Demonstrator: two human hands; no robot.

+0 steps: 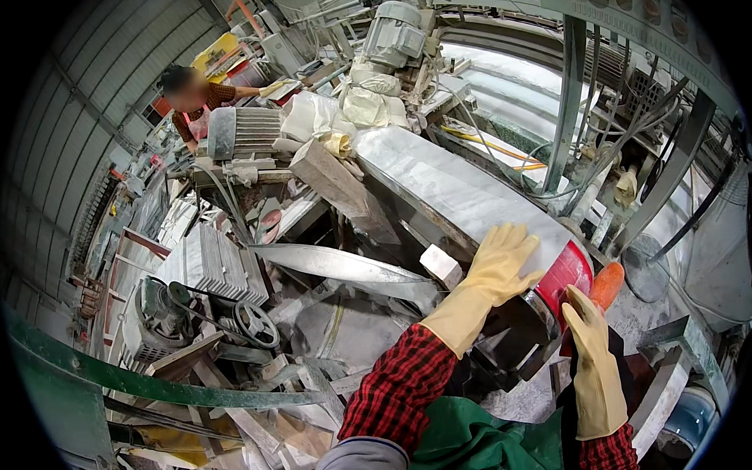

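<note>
A long surface dusted white, perhaps a belt [448,174], stretches away from me and bends down at its near end, where a glossy red band [565,280] crosses it. My left hand [500,268], in a cream rubber glove, lies on its near left edge beside the red band, fingers spread. My right hand [593,343], gloved alike, is upright at the right end of the red band with its fingers stretched out; I cannot tell whether it touches. Right behind its fingertips is a rounded orange object [607,286]. Neither palm shows anything held.
A small white block [441,266] sits left of my left hand. A wooden beam [341,191] and a curved metal sheet [344,263] lie farther left. A grey motor [394,34] stands at the far end. Another person [197,104] works far left. A metal post [566,104] rises at right.
</note>
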